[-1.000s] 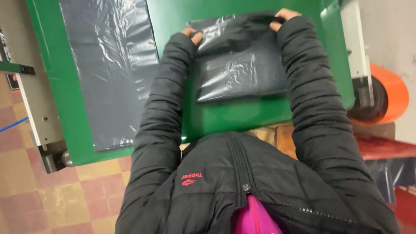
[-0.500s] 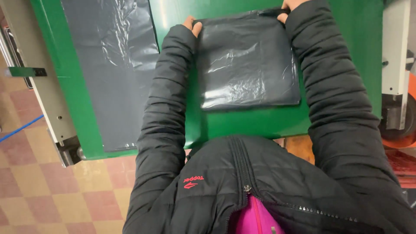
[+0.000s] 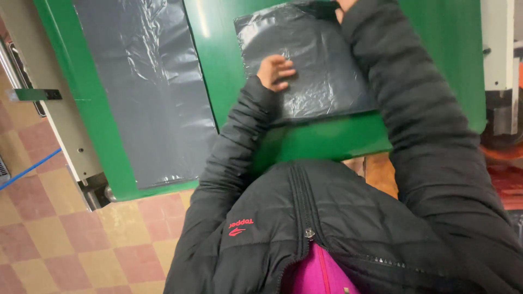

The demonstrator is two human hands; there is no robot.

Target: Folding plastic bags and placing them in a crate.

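Observation:
A stack of folded black plastic bags (image 3: 310, 65) lies flat on the green table (image 3: 327, 141) in front of me. My left hand (image 3: 275, 72) rests palm down on the stack's left part, fingers spread. My right hand (image 3: 344, 5) is at the stack's far edge, near the top of the view, mostly cut off and hidden by my black padded sleeve; I cannot tell whether it grips the plastic.
A long strip of grey-black plastic film (image 3: 147, 87) lies along the table's left side. A grey metal machine frame (image 3: 54, 109) stands left of the table over a checkered tile floor (image 3: 65, 239). A white machine part (image 3: 498, 60) is at the right.
My left hand left the stack's far left corner and came down flat onto the bags, nearer to me. The bags, earlier lifted and bunched, now lie flat. The view shifted closer.

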